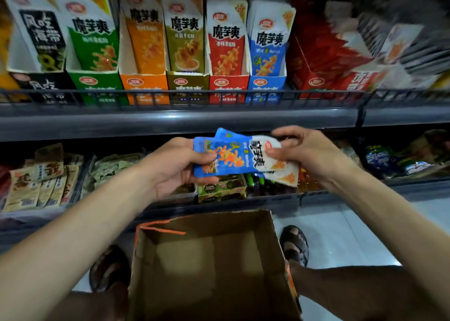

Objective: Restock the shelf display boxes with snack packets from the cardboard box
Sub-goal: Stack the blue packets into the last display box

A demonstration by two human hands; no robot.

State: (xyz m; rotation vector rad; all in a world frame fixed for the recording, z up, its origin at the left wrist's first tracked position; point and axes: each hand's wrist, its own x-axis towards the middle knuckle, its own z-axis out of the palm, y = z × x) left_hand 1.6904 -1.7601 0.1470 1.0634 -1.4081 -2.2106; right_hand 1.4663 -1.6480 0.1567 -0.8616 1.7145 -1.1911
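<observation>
A small stack of blue-and-white snack packets (pixel 239 157) lies sideways between my two hands, just below the upper shelf's rail. My left hand (pixel 176 166) grips their blue end, thumb on top. My right hand (pixel 300 151) pinches their white end. Straight above stands the blue display box (pixel 265 87), filled with matching blue packets. The open cardboard box (pixel 209 264) rests below my forearms, and its inside looks bare.
Left of the blue box stand red (pixel 227 87), olive, orange, green and black display boxes behind a wire rail (pixel 185 98). A tilted red box (pixel 323 77) sits to the right. The lower shelf (pixel 48 179) holds loose packets. My sandalled feet flank the cardboard box.
</observation>
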